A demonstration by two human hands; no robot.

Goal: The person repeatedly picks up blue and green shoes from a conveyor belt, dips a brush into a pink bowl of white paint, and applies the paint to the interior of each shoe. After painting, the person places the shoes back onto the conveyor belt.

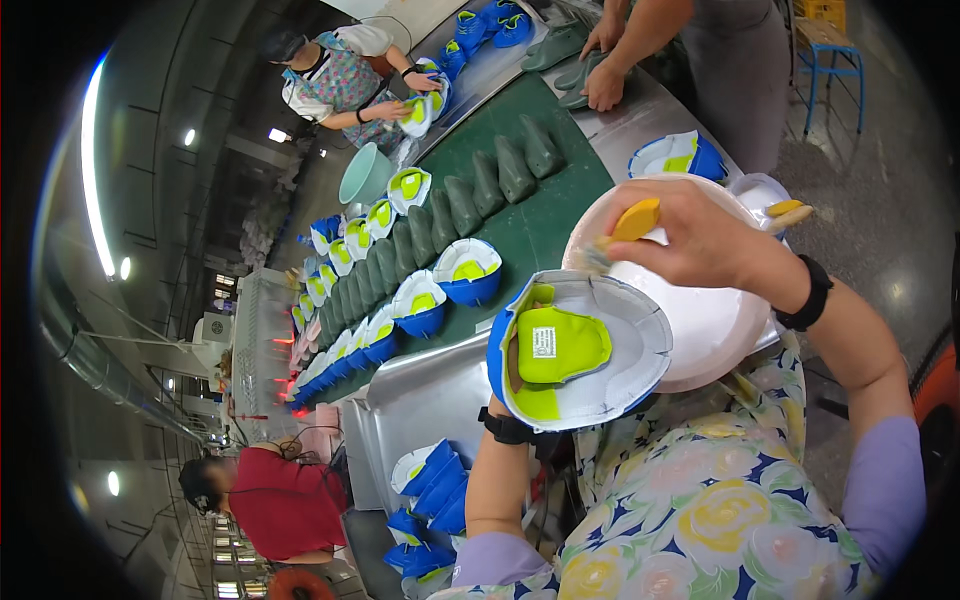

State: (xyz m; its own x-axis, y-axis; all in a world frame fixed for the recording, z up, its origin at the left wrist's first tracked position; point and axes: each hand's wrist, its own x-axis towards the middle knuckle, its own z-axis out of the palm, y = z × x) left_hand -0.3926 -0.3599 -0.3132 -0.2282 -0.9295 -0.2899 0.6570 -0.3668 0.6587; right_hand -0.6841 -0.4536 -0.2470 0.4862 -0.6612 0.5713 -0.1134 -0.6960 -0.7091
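My right hand (690, 235) is closed round the yellow handle of a brush (637, 218). The bristles are at the far rim of a blue shoe upper (625, 350), over a large white bowl (708, 340). The upper is turned with its pale inner side up, showing a bright green lining and a white label. My left forearm (498, 485) rises to the upper from below. The left hand itself is hidden behind the upper, which it holds up.
Grey shoe lasts (515, 170) and blue uppers (468, 275) stand in rows on a green conveyor belt (540, 225). More uppers (440, 490) lie stacked beside my left forearm. Co-workers stand across the belt, at the far right and at the lower left. A small tub (760, 190) holds another brush.
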